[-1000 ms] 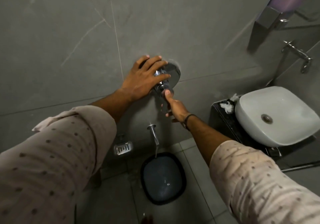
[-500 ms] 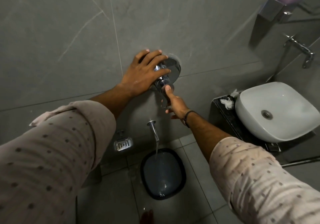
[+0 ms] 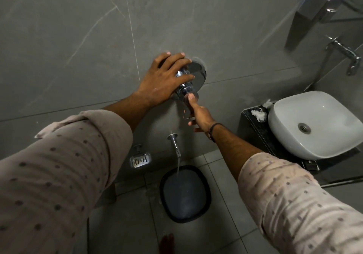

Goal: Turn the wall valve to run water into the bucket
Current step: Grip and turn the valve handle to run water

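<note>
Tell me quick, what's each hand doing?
Left hand: fingers wrapped on the wall valve.
Right hand: open, thumb pressing the valve's knob.

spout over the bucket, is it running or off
Running: a stream falls from the spout into the bucket below it.

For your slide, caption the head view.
Both hands, left hand and right hand, work the wall valve; water fills the bucket.
</note>
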